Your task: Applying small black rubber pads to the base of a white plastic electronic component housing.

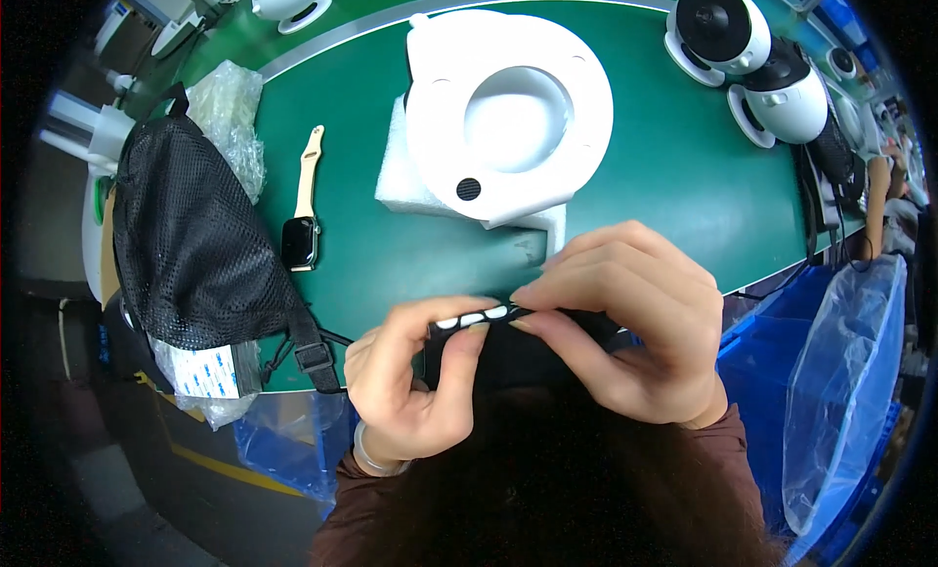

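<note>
L hand point(415, 377), thumb & index nearly together, pinches blk strip point(473, 320) w/ white patches; R hand point(630, 323) pinches its R end, approx ctr of frame. White ring-shaped housing point(445, 113) on foam block point(397, 167), upper ctr; watch point(300, 242) on bench point(684, 201), left.

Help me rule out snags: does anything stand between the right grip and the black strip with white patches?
Nothing visible does: the right grip pinches the black strip directly at its right end. The left grip also pinches it, farther left.
</note>
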A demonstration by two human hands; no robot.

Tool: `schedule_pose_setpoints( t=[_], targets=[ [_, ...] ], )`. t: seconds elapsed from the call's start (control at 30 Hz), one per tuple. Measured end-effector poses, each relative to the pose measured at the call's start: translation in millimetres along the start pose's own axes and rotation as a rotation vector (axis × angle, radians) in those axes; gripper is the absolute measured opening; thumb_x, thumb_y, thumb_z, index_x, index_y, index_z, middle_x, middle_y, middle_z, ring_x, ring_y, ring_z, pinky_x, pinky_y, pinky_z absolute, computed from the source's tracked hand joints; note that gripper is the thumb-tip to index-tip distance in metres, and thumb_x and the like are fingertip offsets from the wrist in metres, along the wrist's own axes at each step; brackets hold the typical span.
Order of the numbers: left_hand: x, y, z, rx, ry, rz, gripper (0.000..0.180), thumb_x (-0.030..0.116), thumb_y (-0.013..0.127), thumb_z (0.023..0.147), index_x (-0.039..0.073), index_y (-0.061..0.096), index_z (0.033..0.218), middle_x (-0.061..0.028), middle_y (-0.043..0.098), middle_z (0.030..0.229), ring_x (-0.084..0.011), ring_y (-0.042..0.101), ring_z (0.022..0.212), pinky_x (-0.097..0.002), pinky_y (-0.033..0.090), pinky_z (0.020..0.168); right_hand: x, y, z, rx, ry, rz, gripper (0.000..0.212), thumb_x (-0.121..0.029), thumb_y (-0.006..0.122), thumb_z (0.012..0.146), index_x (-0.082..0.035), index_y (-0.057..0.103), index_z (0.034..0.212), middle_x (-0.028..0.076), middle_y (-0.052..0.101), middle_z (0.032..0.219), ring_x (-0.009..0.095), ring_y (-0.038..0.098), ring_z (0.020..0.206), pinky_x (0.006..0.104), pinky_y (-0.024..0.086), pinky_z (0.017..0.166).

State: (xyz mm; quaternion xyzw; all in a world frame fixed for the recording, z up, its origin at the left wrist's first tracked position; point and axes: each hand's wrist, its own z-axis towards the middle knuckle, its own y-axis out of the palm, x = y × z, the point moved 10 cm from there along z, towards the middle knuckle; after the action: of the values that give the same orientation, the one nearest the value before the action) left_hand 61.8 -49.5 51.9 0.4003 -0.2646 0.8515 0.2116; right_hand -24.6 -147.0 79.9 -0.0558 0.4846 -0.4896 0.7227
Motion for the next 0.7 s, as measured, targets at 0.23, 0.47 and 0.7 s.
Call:
schedule_pose_setpoints(
  t=[0.23,0.47,0.7],
  targets=[
    [4.2,1.8,-0.8,-0.007,-0.003,0.093,0.011,-0.008,0.059,0.065,-0.003,0.057,0.075,-0.01,0.06,0.064,-0.0165,0.058,0.052,-0.0214,0.042,0.05,-3.3,-1.5,-6.5,0.01,-0.043,-0.108,0.013,-0.006,0.067,0.059,-0.007,0.06,0.07,0.005,0.063,0.075,0.02,0.061,0.071,0.0349,0.046,0.076],
    [-10.2,-0.5,-0.2,0.079,-0.087,0.157,0.009,-0.005,0.058,0.07,-0.004,0.056,0.078,-0.0089,0.058,0.063,-0.0127,0.056,0.053,-0.0205,0.041,0.051,-28.3,-0.2,-11.7,-0.02,-0.273,-0.194,0.01,-0.006,0.062,0.065,-0.009,0.056,0.073,0.011,0.062,0.089,0.026,0.061,0.08,0.0397,0.043,0.082],
    [-10.9,8.2,14.0,0.019,-0.114,0.153,0.012,-0.006,0.059,0.066,-0.003,0.058,0.077,-0.0142,0.056,0.09,-0.0125,0.052,0.065,-0.0209,0.039,0.056,63.1,-35.9,7.4,0.298,0.337,0.349,0.008,0.0,0.056,0.075,0.006,0.054,0.081,0.015,0.06,0.089,0.011,0.058,0.074,0.0175,0.044,0.063]
  ],
)
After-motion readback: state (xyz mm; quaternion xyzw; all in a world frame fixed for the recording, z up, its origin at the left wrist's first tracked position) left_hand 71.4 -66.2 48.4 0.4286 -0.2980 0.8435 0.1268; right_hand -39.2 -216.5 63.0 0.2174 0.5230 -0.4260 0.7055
